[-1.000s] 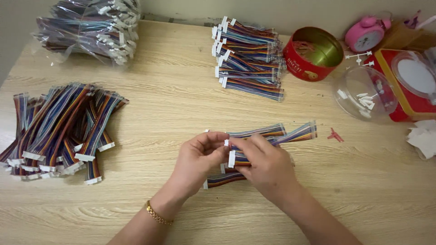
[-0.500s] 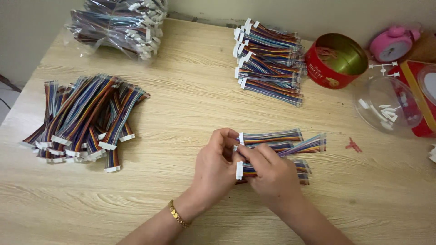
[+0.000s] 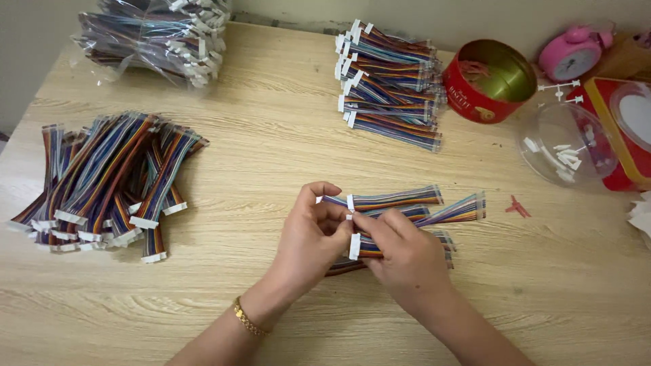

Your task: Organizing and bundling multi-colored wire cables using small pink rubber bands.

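My left hand (image 3: pixel 313 234) and my right hand (image 3: pixel 401 254) meet at the middle of the wooden table (image 3: pixel 271 122). Together they grip a small bunch of multicoloured ribbon cables (image 3: pixel 413 207) by the white connector ends. The cables fan out to the right, lying on the table. A gold bracelet (image 3: pixel 247 318) sits on my left wrist. The lowest cables are partly hidden under my right hand.
A loose heap of ribbon cables (image 3: pixel 108 179) lies at the left. A bagged heap (image 3: pixel 156 37) is at the back left, a neat stack (image 3: pixel 390 85) at the back centre. At the right stand a red tin (image 3: pixel 491 81), a clear bowl (image 3: pixel 566 146) of white clips, a pink clock (image 3: pixel 575 51).
The view has shifted, so everything sits further right and lower in frame. My hands keep hold of the cable bunch, fingers working at the connector ends.
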